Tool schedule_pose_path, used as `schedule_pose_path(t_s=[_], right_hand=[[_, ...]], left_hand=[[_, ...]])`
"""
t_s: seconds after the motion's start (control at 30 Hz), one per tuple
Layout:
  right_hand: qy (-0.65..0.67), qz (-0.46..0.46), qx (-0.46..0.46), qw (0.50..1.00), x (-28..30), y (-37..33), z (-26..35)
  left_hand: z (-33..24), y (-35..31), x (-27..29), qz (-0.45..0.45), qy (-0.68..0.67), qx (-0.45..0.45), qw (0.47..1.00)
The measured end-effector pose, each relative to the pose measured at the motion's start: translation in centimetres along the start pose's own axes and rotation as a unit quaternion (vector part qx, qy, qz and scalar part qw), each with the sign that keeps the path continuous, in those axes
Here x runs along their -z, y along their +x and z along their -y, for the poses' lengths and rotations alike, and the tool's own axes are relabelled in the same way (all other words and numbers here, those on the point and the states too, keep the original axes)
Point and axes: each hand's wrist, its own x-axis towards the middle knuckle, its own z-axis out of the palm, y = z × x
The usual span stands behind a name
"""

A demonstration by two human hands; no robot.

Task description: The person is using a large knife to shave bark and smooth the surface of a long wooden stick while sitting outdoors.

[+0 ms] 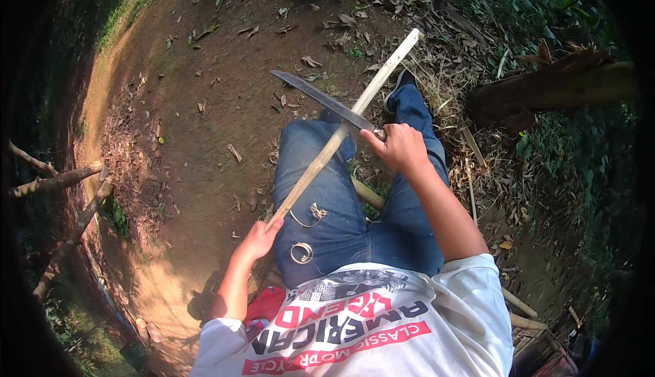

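Observation:
A long pale wooden stick [314, 168] slants across my lap from lower left to upper right, its far end beyond my knees. My left hand [259, 238] is closed around its near end, beside my thigh. In my right hand [398, 146] is the handle of a machete [315, 95], fingers wrapped round it. The long dark blade points to the upper left and crosses the stick near its middle, apparently lying against it. Two curled wood shavings [301, 253] rest on my left trouser leg, one of them trailing a thin strand.
A thick trunk [559, 89] lies on the right, with dry leaves and fibres [447, 87] around it. Bare branches [75, 227] stand at the left. Brown soil [198, 138] with scattered leaves spreads ahead. Beneath my legs runs a pole [368, 195]; thin sticks [520, 303] lie at lower right.

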Motion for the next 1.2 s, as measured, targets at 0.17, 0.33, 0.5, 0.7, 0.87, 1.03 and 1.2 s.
schedule_pose_path(t_s=[0.17, 0.33, 0.5, 0.7, 0.87, 1.03, 1.2], right_hand=[[-0.035, -0.019, 0.029, 0.999, -0.4, 2.3, -3.7], [-0.086, 0.001, 0.039, 0.996, 0.9, 3.3, -4.2], [-0.045, -0.02, -0.18, 0.982, 5.6, 6.1, -10.8], [-0.038, -0.093, -0.184, 0.978, 6.6, 4.2, -7.4], [0.009, -0.039, -0.077, 0.996, 3.9, 3.2, -3.3], [-0.101, -0.005, 0.007, 0.995, 4.5, 4.1, -4.7], [-0.084, -0.121, -0.163, 0.976, 8.0, 5.7, -10.1]], left_hand=[[-1.8, -1.1, 0.4, -0.009, -0.04, -0.032, 0.999], [-0.6, -0.9, -0.1, -0.025, -0.056, -0.054, 0.997], [0.8, -0.4, -0.3, -0.022, -0.026, -0.049, 0.998], [0.3, 0.2, 0.0, -0.006, -0.028, -0.062, 0.998], [0.6, -0.1, -0.9, -0.053, -0.047, -0.081, 0.994], [2.6, -0.3, -0.7, -0.028, -0.036, -0.057, 0.997], [-0.1, 0.8, -0.2, -0.014, -0.023, -0.068, 0.997]])
